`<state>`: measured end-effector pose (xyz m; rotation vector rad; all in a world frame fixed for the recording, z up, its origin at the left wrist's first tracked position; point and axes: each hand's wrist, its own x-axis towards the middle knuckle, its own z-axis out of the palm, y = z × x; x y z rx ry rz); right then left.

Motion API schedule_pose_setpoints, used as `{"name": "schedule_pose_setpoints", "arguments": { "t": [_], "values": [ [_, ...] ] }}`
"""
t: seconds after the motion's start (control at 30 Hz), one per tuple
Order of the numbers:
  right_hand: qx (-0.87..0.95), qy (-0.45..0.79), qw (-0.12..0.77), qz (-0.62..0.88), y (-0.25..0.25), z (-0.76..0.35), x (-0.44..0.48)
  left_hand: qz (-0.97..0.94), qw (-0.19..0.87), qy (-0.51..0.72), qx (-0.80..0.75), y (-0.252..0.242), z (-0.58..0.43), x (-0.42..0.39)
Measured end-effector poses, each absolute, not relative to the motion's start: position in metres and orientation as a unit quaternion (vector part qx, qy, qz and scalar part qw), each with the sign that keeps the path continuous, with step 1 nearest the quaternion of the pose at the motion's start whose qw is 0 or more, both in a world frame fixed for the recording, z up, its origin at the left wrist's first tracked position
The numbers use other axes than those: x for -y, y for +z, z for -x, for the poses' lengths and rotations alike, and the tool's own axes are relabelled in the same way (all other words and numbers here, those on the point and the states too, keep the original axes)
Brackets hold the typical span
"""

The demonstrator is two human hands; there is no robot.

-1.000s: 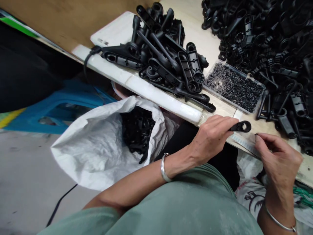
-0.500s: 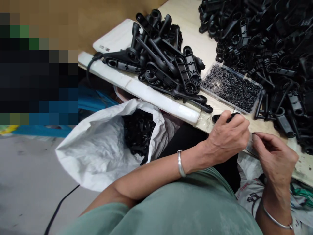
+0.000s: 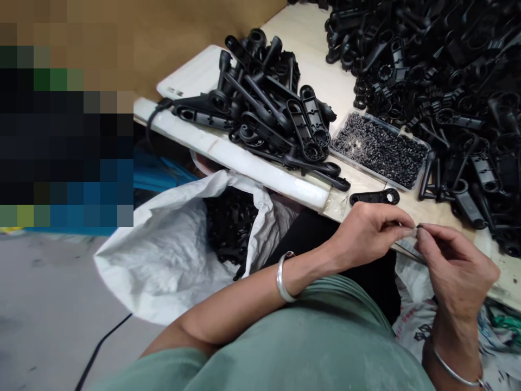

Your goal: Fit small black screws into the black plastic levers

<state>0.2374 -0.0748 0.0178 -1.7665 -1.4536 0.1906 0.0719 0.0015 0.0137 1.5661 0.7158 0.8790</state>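
Observation:
My left hand (image 3: 368, 233) is closed in a pinch, its thumb and index finger meeting the fingertips of the other hand. What it pinches, if anything, is hidden. My right hand (image 3: 458, 263) is closed too, with a tiny black piece (image 3: 419, 226) showing at its thumb and fingertip. Just beyond my left hand a black plastic handle-shaped part (image 3: 368, 197) lies on the table, a round hole at its right end. Behind it stands a clear plastic box (image 3: 368, 172) full of tiny black pieces (image 3: 391, 152).
Long black plastic parts (image 3: 264, 108) are heaped at the left of the table (image 3: 313, 60). A larger heap of black parts (image 3: 459, 81) covers the right. Below the padded white edge (image 3: 244, 163), an open white sack (image 3: 163, 244) holds more black parts.
My left hand has moved back from the black handle-shaped part, leaving it on the table, and its fingertips have come to those of my right hand. The right hand stays nearly still.

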Motion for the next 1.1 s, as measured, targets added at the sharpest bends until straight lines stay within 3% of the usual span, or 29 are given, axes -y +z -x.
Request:
{"name": "schedule_pose_setpoints", "arguments": {
  "t": [0.1, 0.2, 0.73, 1.1],
  "values": [
    [0.583, 0.065, 0.42, 0.693, 0.022, -0.232, 0.077, -0.482, 0.755, 0.348, -0.277, 0.016, -0.071, -0.001],
    [0.585, 0.048, 0.415, 0.694, 0.025, -0.229, 0.08, -0.384, 0.818, 0.346, -0.251, 0.016, -0.07, 0.0],
    [0.691, -0.002, 0.354, 0.631, 0.039, -0.217, 0.073, -0.47, 0.733, 0.406, -0.279, 0.007, -0.068, 0.004],
    [0.746, -0.031, 0.325, 0.58, 0.034, -0.224, 0.073, -0.431, 0.762, 0.403, -0.266, 0.004, -0.067, 0.005]
  ]
}}
